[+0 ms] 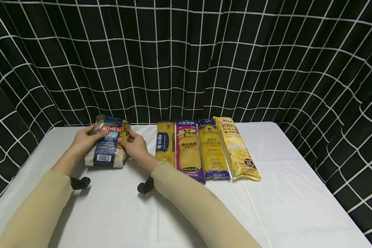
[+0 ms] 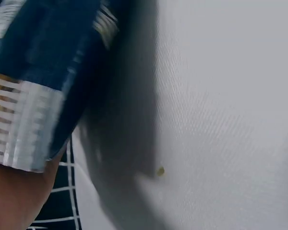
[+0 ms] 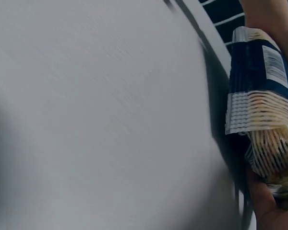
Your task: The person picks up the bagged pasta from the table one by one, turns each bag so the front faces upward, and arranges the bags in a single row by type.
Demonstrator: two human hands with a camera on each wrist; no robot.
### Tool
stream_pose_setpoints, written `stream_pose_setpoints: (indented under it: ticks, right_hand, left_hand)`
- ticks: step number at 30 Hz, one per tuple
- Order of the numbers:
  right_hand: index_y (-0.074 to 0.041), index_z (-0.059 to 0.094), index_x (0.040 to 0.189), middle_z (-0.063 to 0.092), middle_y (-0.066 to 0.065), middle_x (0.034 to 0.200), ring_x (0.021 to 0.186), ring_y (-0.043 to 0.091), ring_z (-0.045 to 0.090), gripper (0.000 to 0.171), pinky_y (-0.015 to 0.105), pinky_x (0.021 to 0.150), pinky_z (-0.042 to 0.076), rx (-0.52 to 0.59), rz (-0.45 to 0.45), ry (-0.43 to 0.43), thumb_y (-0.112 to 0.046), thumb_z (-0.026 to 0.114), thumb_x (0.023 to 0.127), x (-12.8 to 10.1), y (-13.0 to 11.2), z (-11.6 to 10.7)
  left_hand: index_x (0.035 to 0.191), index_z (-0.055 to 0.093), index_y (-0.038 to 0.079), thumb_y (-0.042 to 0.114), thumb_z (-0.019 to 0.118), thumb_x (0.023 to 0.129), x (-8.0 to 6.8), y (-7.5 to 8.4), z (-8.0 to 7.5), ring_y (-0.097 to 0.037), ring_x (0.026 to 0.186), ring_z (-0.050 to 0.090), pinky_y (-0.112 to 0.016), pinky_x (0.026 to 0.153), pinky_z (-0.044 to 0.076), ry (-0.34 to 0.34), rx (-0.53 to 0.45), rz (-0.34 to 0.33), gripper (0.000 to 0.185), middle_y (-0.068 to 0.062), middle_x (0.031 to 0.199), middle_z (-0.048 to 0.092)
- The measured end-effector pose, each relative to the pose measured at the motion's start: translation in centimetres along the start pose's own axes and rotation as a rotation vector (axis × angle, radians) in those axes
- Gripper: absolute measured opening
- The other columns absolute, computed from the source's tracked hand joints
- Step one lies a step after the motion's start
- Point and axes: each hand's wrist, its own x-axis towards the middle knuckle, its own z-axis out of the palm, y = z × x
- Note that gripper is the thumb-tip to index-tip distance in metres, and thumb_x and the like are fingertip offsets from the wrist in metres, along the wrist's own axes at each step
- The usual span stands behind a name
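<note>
A clear pasta bag [image 1: 106,150] with a dark blue band, a red AGNESI label and white stripes is at the far left of the table in the head view. My left hand [image 1: 86,139] grips its left side, thumb over the front. On the opposite side my right hand [image 1: 137,146] holds the right edge, thumb also on the front. The striped lower end of the pasta bag [image 2: 36,129] leans over the cloth in the left wrist view. Its barcode side [image 3: 259,72] shows in the right wrist view, where the bag's far part runs out of frame.
Right of the bag lie a blue-labelled spaghetti pack [image 1: 162,141], a pink-purple pack [image 1: 189,137], a yellow pack with blue ends [image 1: 215,151] and a slanted pale yellow pack [image 1: 238,151]. A tiny yellowish bit [image 2: 161,171] lies on the white tablecloth [image 1: 111,213]. Black gridded curtains [image 1: 186,51] surround the table.
</note>
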Motion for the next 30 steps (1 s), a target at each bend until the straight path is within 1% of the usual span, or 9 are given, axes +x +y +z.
stream_pose_setpoints:
  ticks: [6, 8, 10, 16, 19, 21, 23, 26, 30]
  right_hand:
    - [-0.013, 0.049, 0.156, 0.051, 0.010, 0.156, 0.144, 0.026, 0.046, 0.064, 0.035, 0.118, 0.038, -0.057, 0.043, 0.000, -0.026, 0.073, 0.098, 0.2, -0.1, 0.2]
    - [-0.013, 0.047, 0.157, 0.050, 0.010, 0.157, 0.145, 0.026, 0.045, 0.064, 0.034, 0.118, 0.038, -0.084, 0.050, -0.013, -0.027, 0.072, 0.099, 0.2, 0.0, 0.2]
    - [-0.014, 0.046, 0.158, 0.048, 0.009, 0.159, 0.146, 0.025, 0.044, 0.065, 0.034, 0.118, 0.037, -0.104, 0.053, -0.030, -0.028, 0.071, 0.100, 0.3, 0.1, 0.1]
    - [-0.015, 0.040, 0.161, 0.044, 0.008, 0.162, 0.149, 0.025, 0.040, 0.066, 0.036, 0.120, 0.036, -0.151, 0.046, -0.082, -0.032, 0.066, 0.103, 0.3, 0.6, -0.1]
    - [-0.016, 0.040, 0.161, 0.046, 0.009, 0.161, 0.149, 0.026, 0.041, 0.066, 0.037, 0.120, 0.036, -0.165, 0.048, -0.083, -0.033, 0.066, 0.103, 0.3, 0.8, -0.3]
    - [-0.017, 0.042, 0.161, 0.047, 0.009, 0.160, 0.148, 0.026, 0.042, 0.066, 0.037, 0.119, 0.037, -0.171, 0.053, -0.074, -0.033, 0.068, 0.102, 0.3, 0.8, -0.4]
    - [-0.018, 0.043, 0.160, 0.048, 0.010, 0.159, 0.148, 0.026, 0.042, 0.065, 0.037, 0.118, 0.038, -0.171, 0.053, -0.072, -0.032, 0.068, 0.101, 0.2, 0.6, -0.6]
    - [-0.019, 0.043, 0.160, 0.051, 0.013, 0.156, 0.144, 0.027, 0.048, 0.064, 0.039, 0.115, 0.043, -0.181, 0.029, -0.078, -0.030, 0.067, 0.101, 0.0, 0.0, -1.3]
    - [-0.020, 0.041, 0.161, 0.051, 0.013, 0.156, 0.136, 0.028, 0.057, 0.064, 0.039, 0.109, 0.048, -0.243, -0.049, -0.101, -0.029, 0.064, 0.102, -0.4, -0.7, -2.9]
  left_hand:
    - [0.167, 0.010, 0.007, 0.053, 0.060, 0.101, 0.2, -0.8, 0.4, -0.046, 0.150, 0.027, -0.056, 0.123, 0.026, -0.020, -0.021, 0.006, 0.094, -0.031, 0.166, 0.023]
    - [0.167, 0.011, 0.008, 0.053, 0.058, 0.102, 0.3, -1.0, 0.5, -0.045, 0.148, 0.031, -0.055, 0.122, 0.027, -0.028, -0.026, 0.007, 0.091, -0.031, 0.165, 0.026]
    - [0.167, 0.010, 0.010, 0.053, 0.058, 0.102, 0.2, -1.1, 0.6, -0.045, 0.148, 0.031, -0.055, 0.123, 0.026, -0.031, -0.026, 0.009, 0.091, -0.031, 0.165, 0.026]
    - [0.168, 0.005, 0.015, 0.059, 0.057, 0.101, 0.2, -1.6, 0.9, -0.048, 0.149, 0.030, -0.057, 0.122, 0.026, -0.027, -0.007, -0.009, 0.096, -0.033, 0.165, 0.021]
    - [0.167, 0.003, 0.014, 0.059, 0.056, 0.101, 0.2, -1.8, 1.1, -0.049, 0.150, 0.029, -0.057, 0.122, 0.026, -0.030, -0.001, -0.022, 0.096, -0.033, 0.166, 0.019]
    - [0.167, 0.002, 0.012, 0.058, 0.055, 0.102, 0.1, -1.8, 1.1, -0.050, 0.152, 0.025, -0.058, 0.123, 0.024, -0.029, 0.007, -0.025, 0.096, -0.033, 0.166, 0.016]
    - [0.167, 0.001, 0.010, 0.056, 0.054, 0.103, 0.1, -1.6, 1.1, -0.050, 0.153, 0.021, -0.059, 0.124, 0.020, -0.023, 0.020, -0.022, 0.095, -0.033, 0.167, 0.014]
    - [0.166, 0.001, 0.005, 0.056, 0.052, 0.104, 0.0, -1.1, 0.8, -0.050, 0.154, 0.015, -0.061, 0.125, 0.015, -0.010, 0.067, -0.005, 0.095, -0.032, 0.168, 0.011]
    - [0.165, 0.000, 0.002, 0.056, 0.050, 0.105, -0.3, -0.2, 0.5, -0.052, 0.153, 0.018, -0.064, 0.123, 0.018, 0.010, 0.164, 0.029, 0.095, -0.030, 0.168, 0.010]
